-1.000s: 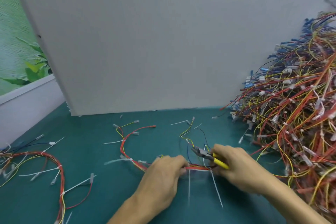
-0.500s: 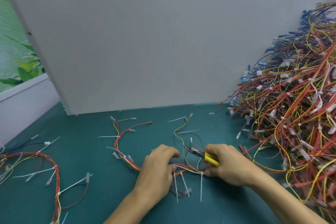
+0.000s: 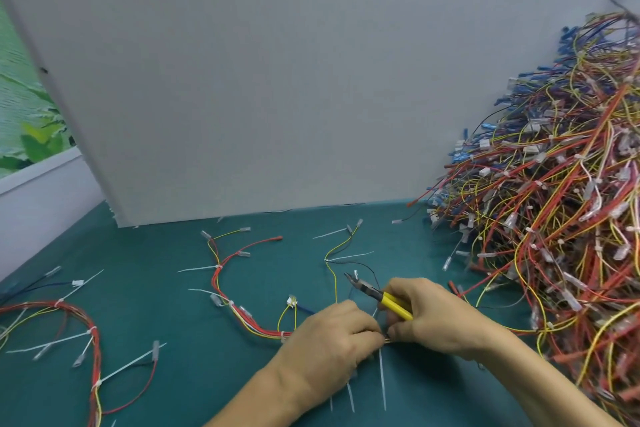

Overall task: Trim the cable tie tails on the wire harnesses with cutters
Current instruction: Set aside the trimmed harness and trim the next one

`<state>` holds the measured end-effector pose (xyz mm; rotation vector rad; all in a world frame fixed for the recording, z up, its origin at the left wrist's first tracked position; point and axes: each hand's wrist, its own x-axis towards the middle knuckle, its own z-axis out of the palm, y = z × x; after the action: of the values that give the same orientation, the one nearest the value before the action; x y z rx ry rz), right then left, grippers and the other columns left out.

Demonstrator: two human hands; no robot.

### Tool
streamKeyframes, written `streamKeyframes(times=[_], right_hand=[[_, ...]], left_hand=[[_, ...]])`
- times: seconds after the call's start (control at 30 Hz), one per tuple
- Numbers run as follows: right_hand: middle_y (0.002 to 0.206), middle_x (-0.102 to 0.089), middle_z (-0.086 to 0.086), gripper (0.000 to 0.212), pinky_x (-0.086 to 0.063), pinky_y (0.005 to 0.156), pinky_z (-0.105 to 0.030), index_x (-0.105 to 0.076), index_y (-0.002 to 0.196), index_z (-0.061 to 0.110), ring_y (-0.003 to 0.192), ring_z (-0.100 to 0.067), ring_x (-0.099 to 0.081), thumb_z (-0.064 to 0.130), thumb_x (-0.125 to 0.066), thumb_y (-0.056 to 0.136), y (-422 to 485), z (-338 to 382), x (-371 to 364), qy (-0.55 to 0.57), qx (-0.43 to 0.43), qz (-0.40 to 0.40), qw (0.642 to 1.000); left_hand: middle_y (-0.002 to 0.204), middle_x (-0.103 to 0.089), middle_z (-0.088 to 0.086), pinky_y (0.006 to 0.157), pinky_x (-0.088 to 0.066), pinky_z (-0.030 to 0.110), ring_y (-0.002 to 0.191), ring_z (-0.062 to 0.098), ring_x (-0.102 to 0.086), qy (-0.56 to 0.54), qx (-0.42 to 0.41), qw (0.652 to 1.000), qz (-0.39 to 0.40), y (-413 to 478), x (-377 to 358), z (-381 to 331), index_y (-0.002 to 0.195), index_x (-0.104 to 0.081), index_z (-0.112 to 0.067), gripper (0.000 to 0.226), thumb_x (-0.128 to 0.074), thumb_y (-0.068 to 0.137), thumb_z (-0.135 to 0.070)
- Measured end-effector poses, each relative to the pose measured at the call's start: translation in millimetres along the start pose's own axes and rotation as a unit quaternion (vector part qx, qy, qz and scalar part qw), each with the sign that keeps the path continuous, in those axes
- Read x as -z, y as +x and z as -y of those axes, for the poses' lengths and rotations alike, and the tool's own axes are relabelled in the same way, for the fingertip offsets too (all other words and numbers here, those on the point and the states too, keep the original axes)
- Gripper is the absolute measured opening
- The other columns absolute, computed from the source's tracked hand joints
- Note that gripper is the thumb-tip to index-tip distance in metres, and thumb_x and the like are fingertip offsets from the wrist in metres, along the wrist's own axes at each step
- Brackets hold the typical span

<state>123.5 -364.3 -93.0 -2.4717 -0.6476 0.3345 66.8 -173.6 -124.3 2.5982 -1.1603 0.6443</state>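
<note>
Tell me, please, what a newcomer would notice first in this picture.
The eye goes first to the huge heap of wires, red, yellow and blue, piled at the right in front of the grey board. Next come the two hands at the near centre: the left hand and the right hand meet on one wire harness lying on the green table. The right hand also holds yellow-handled cutters.

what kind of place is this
Probably a wire-harness assembly bench: a huge harness pile on a green mat, cutters in the right hand, a tied harness in the left hand.
</note>
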Motion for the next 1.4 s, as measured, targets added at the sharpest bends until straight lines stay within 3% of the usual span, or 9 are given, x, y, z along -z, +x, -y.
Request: streamKeyframes(times=[0.13,0.3,0.4,0.53,0.63,0.77,0.97,1.1,1.4], right_hand=[[0.068,-0.062,0.008,0.016,-0.039,0.055,-0.018,-0.054,0.073,0.026,0.059,-0.002,-0.049,0.015,-0.064,0.069,-2.8,-0.4,-3.8,0.003,0.007,-0.011,1.000],[0.072,-0.054,-0.007,0.012,-0.034,0.055,-0.024,-0.055,0.077,0.018,0.059,-0.008,-0.037,0.014,-0.062,0.069,-9.6,2.1,-9.3,-0.002,0.026,-0.057,0.998],[0.070,-0.055,-0.009,0.019,-0.043,0.061,-0.034,-0.062,0.087,0.015,0.060,-0.011,-0.039,0.007,-0.061,0.069,-16.8,5.0,-2.6,0.040,0.011,-0.112,0.993],[0.075,-0.061,-0.004,0.027,-0.048,0.071,-0.037,-0.061,0.099,0.013,0.074,-0.020,-0.055,0.013,-0.060,0.072,-32.8,-2.7,9.5,-0.051,-0.010,-0.185,0.981],[0.079,-0.053,0.007,0.018,-0.048,0.070,-0.036,-0.060,0.095,0.020,0.078,-0.016,-0.053,0.020,-0.056,0.078,-44.3,-13.1,11.5,-0.154,0.001,-0.166,0.974],[0.091,-0.043,0.011,0.018,-0.046,0.076,-0.037,-0.054,0.105,0.026,0.092,-0.018,-0.049,0.029,-0.047,0.088,-51.3,-25.8,6.8,-0.263,0.030,-0.095,0.960],[0.096,-0.037,0.009,0.023,-0.028,0.069,-0.031,-0.050,0.112,0.030,0.097,-0.020,-0.045,0.031,-0.037,0.094,-54.1,-24.8,-0.3,-0.348,0.044,-0.086,0.932],[0.094,-0.032,0.008,0.022,-0.037,0.071,-0.034,-0.049,0.111,0.030,0.098,-0.022,-0.046,0.030,-0.036,0.092,-54.0,-20.8,-3.8,-0.340,0.036,-0.083,0.936],[0.098,-0.039,0.007,0.016,-0.031,0.064,-0.032,-0.048,0.106,0.027,0.097,-0.023,-0.049,0.026,-0.040,0.091,-51.9,-16.4,-7.4,-0.341,0.028,-0.065,0.937]], left_hand=[[0.082,-0.068,-0.005,0.059,-0.050,0.023,0.067,0.018,-0.060,-0.015,0.017,1.000,-0.020,-2.2,-6.3,-2.0,0.079,-0.073,-0.016,0.009,-0.074,0.080,-0.024],[0.081,-0.066,-0.007,0.060,-0.049,0.022,0.067,0.016,-0.058,-0.006,0.041,0.999,-0.013,-5.8,-7.4,-6.5,0.092,-0.073,-0.022,0.019,-0.061,0.089,-0.036],[0.080,-0.064,-0.010,0.057,-0.048,0.024,0.067,0.014,-0.055,0.002,0.075,0.997,-0.009,-5.2,-10.0,-9.6,0.089,-0.071,-0.025,0.018,-0.057,0.090,-0.036],[0.077,-0.064,-0.008,0.063,-0.049,0.028,0.062,0.002,-0.052,-0.116,0.235,0.964,-0.033,-2.0,-11.9,-9.8,0.085,-0.065,-0.025,0.014,-0.058,0.085,-0.037],[0.074,-0.067,-0.009,0.061,-0.046,0.023,0.054,-0.001,-0.051,-0.216,0.330,0.919,-0.026,-1.8,-12.2,-5.6,0.088,-0.062,-0.029,0.007,-0.062,0.085,-0.035],[0.072,-0.070,-0.015,0.063,-0.044,0.016,0.059,-0.001,-0.054,-0.242,0.343,0.907,-0.014,0.4,-12.2,-3.8,0.078,-0.065,-0.025,0.007,-0.065,0.085,-0.026],[0.075,-0.072,-0.015,0.074,-0.053,0.027,0.068,0.003,-0.065,-0.279,0.359,0.890,-0.012,-0.4,-12.6,-2.5,0.076,-0.065,-0.025,0.010,-0.064,0.085,-0.020],[0.073,-0.071,-0.013,0.074,-0.053,0.030,0.067,0.007,-0.064,-0.282,0.358,0.890,-0.016,-0.4,-12.7,-2.6,0.077,-0.065,-0.025,0.009,-0.063,0.085,-0.023],[0.072,-0.069,-0.013,0.073,-0.051,0.029,0.066,0.008,-0.061,-0.268,0.343,0.900,-0.021,-1.1,-13.2,-2.3,0.078,-0.065,-0.026,0.007,-0.064,0.085,-0.026]])
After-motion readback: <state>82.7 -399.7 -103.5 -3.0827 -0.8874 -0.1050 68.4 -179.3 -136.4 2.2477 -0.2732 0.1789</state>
